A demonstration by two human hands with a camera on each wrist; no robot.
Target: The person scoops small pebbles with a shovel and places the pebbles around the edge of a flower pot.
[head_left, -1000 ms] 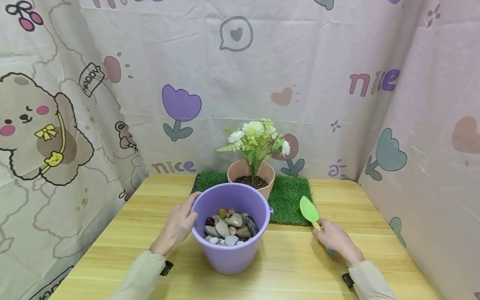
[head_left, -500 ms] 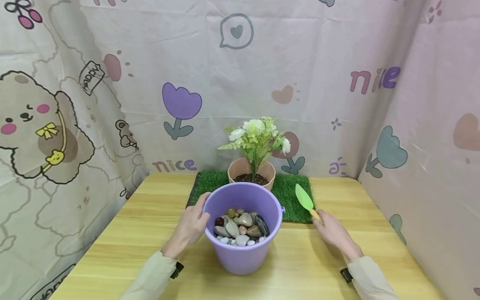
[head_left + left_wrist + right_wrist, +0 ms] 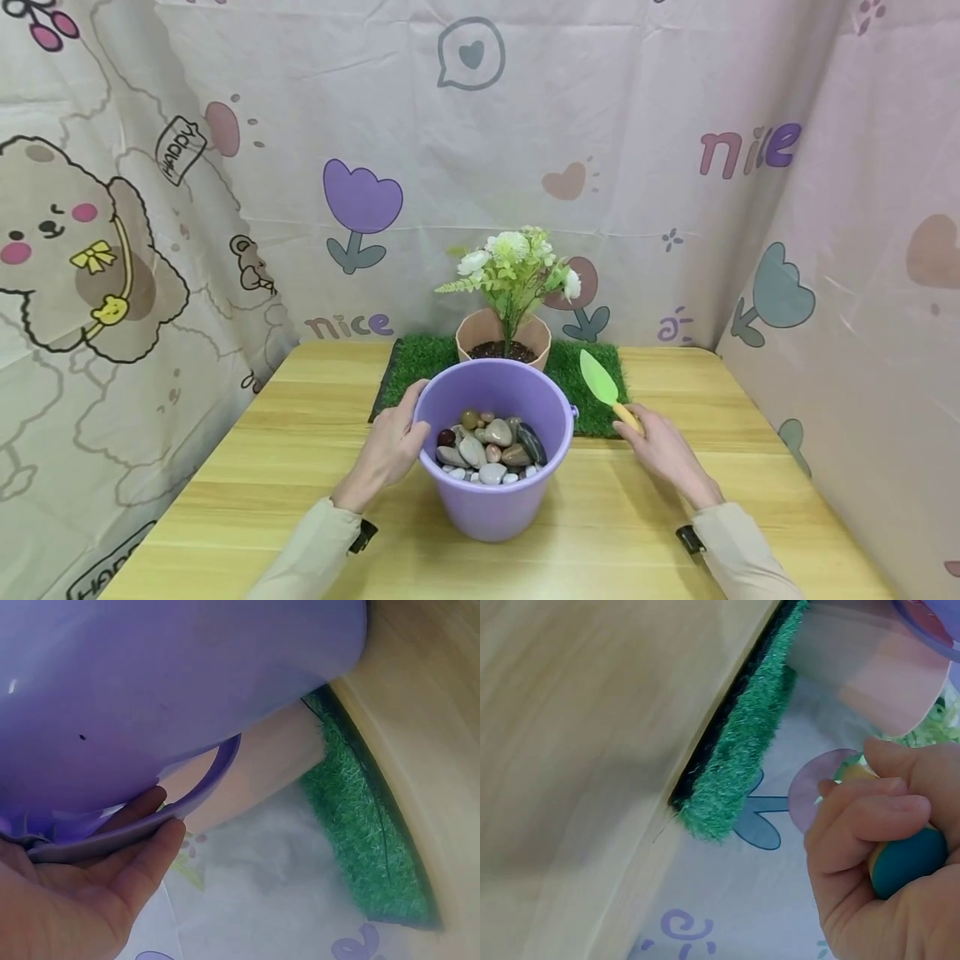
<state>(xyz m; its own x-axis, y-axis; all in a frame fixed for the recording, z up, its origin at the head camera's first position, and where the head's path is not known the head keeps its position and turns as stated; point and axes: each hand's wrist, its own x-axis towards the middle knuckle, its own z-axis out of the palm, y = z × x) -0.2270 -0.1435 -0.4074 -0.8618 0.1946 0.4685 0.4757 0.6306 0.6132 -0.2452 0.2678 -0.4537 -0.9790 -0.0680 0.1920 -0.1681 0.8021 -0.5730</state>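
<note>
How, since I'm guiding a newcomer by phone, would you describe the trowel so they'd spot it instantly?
On the wooden table, find the purple bucket. Right of it, the right hand grips the trowel. Its pale green blade and yellow neck set it apart from the dark grass mat.

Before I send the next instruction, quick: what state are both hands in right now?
Left hand: closed, holding the purple bucket.
Right hand: closed, holding the green-bladed trowel.

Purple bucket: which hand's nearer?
Left. The left hand grips the purple bucket at its left side; the right hand is apart from it, off to its right, holding the trowel.
</note>
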